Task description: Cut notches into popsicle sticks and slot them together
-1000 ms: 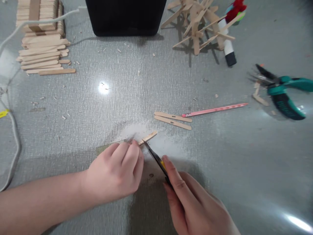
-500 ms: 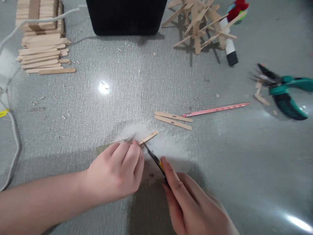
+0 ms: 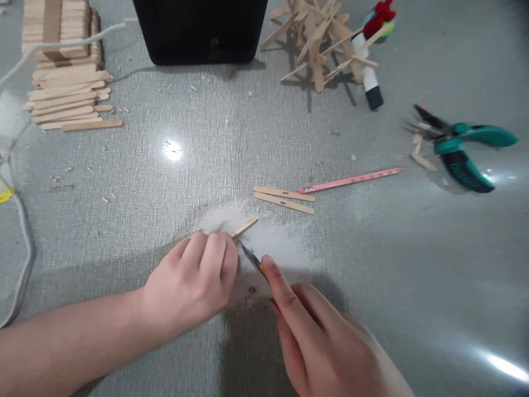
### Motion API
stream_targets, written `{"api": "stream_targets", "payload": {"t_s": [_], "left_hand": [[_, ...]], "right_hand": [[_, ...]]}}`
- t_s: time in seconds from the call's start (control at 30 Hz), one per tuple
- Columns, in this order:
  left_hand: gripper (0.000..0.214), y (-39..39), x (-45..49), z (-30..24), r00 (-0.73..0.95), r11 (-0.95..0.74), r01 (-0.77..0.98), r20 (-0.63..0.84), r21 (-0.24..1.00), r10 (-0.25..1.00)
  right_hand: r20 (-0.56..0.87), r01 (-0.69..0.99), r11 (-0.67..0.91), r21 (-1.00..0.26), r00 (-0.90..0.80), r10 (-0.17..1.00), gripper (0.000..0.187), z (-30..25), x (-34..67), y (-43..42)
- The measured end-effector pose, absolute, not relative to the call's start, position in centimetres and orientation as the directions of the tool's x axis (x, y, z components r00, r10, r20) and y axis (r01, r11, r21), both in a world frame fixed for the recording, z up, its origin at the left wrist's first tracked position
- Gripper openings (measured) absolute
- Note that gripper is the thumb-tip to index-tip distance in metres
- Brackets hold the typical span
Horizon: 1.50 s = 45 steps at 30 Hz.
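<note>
My left hand (image 3: 194, 281) is closed around a wooden craft stick (image 3: 247, 225), whose end pokes out past the fingers to the upper right. In my right hand (image 3: 318, 331) is a craft knife (image 3: 253, 258) with a dark and yellow body, the index finger stretched along it. The knife's tip touches the stick right beside my left fingers. Two more craft sticks (image 3: 284, 202), each with a small dark mark near its middle, lie just beyond. A pink pencil (image 3: 351, 180) rests with its blunt end against the upper one.
Pliers (image 3: 458, 140) with teal handles lie at right by broken stick bits. A tangle of joined sticks (image 3: 318, 44) and a white marker (image 3: 370, 77) are at the back. Stacked craft sticks (image 3: 68, 94), a white cable (image 3: 28, 242) and a black object (image 3: 200, 33) stand farther left.
The whole view has shifted slightly, moving the table items leftward. Both hands keep their grips, and the knife tip stays at the stick beside my left fingers.
</note>
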State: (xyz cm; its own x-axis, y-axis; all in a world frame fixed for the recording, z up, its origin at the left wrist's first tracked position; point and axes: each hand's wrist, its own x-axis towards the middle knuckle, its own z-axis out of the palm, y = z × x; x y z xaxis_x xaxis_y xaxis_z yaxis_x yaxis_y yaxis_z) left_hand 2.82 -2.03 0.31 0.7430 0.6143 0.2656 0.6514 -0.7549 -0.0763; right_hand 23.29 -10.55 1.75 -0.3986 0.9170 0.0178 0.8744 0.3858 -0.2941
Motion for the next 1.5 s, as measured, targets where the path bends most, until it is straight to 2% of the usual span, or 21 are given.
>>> {"api": "stream_targets", "payload": {"t_s": [0.1, 0.3, 0.47, 0.63, 0.93, 1.03, 1.5], "left_hand": [[0.005, -1.7, 2.8, 0.7, 0.715, -0.7, 0.699, 0.128, -0.145, 0.688], [0.016, -0.9, 2.7, 1.0, 0.778, -0.765, 0.612, -0.02, -0.202, 0.628], [0.015, -0.4, 2.6, 1.0, 0.833, -0.821, 0.534, -0.042, -0.204, 0.552], [0.013, 0.5, 2.2, 0.7, 0.863, -0.855, 0.497, -0.021, -0.151, 0.505], [0.02, 0.5, 2.3, 0.6, 0.824, -0.825, 0.563, -0.051, -0.044, 0.565], [0.02, 0.3, 2.3, 0.5, 0.812, -0.813, 0.581, -0.042, -0.042, 0.582], [0.022, 0.3, 2.5, 0.4, 0.813, -0.813, 0.58, -0.025, -0.05, 0.581]], "right_hand": [[0.057, 0.884, 0.378, -0.275, -0.377, 0.924, 0.05, 1.8, 22.9, -10.4], [0.061, 0.891, 0.377, -0.254, -0.375, 0.925, 0.047, 2.0, 22.7, -10.7], [0.072, 0.892, 0.38, -0.244, -0.374, 0.924, 0.047, 1.9, 22.6, -10.6], [0.023, 0.89, 0.378, -0.256, -0.385, 0.922, 0.051, 2.2, 22.7, -10.2], [-0.044, 0.886, 0.406, -0.223, -0.425, 0.904, 0.063, 2.7, 22.9, -9.7], [-0.087, 0.879, 0.415, -0.236, -0.444, 0.892, 0.066, 3.1, 23.3, -9.5], [-0.079, 0.89, 0.397, -0.224, -0.423, 0.903, 0.062, 3.7, 23.2, -9.4]]}}
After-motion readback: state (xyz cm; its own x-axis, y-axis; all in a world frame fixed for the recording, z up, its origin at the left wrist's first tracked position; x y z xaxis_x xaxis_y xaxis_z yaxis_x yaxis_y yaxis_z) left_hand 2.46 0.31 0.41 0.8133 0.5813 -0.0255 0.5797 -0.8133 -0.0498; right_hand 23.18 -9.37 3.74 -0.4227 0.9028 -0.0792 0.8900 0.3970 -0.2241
